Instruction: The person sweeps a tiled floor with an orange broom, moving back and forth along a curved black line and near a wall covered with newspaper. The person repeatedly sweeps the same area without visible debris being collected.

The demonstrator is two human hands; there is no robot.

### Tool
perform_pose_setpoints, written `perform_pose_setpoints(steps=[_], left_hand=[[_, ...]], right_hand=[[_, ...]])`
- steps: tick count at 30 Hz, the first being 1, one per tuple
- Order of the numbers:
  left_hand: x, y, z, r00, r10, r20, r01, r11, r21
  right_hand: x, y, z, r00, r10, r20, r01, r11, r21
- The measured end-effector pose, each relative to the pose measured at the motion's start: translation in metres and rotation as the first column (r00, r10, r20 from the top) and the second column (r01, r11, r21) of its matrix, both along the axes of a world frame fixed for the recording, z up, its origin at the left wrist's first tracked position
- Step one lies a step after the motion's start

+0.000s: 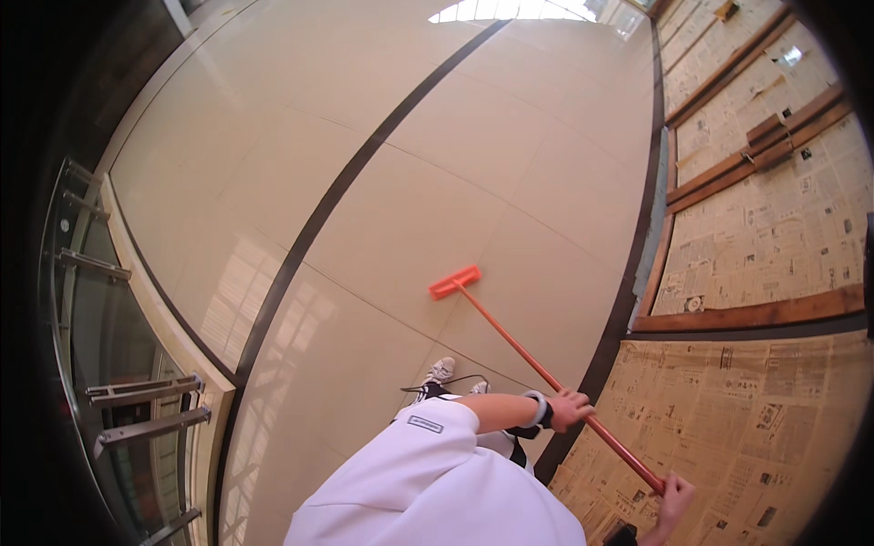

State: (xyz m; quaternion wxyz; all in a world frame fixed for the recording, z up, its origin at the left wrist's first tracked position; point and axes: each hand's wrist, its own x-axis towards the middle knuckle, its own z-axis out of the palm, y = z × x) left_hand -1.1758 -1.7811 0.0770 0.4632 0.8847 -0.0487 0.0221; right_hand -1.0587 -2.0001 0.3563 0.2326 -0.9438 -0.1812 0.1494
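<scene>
An orange-red floor broom (455, 282) rests its wide head on the glossy tiled floor in front of my feet. Its long red handle (509, 336) slants from the head down to the lower right. My left hand (570, 409) is wrapped around the handle partway up, with a pale band and a dark one on that wrist. At the handle's top end, my right hand (674, 497) grips it near the lower right of the view. My white shirt and left sleeve (437, 426) fill the bottom middle.
Dark strips (328, 205) divide the beige floor tiles (410, 205). On the right, wood-framed panels (771, 239) are covered in newspaper-like print. Along the left runs a glass railing with metal brackets (153, 416) on a raised kerb (212, 403). My shoe (440, 369) and a dark cord (471, 377) show below.
</scene>
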Motion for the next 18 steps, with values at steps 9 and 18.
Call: perform_pose_setpoints(steps=[9,18], left_hand=[[0.010,-0.014,-0.016,0.998,0.031,0.063,-0.037,0.995,0.088],[-0.136,0.102,-0.092,0.675,0.591,-0.443,-0.393,0.795,0.461]], right_hand=[[-0.017,-0.015,-0.025,0.927,-0.170,0.334,0.201,0.978,-0.060],[-0.125,0.098,-0.169,0.895,0.153,-0.419,-0.126,0.988,0.091]])
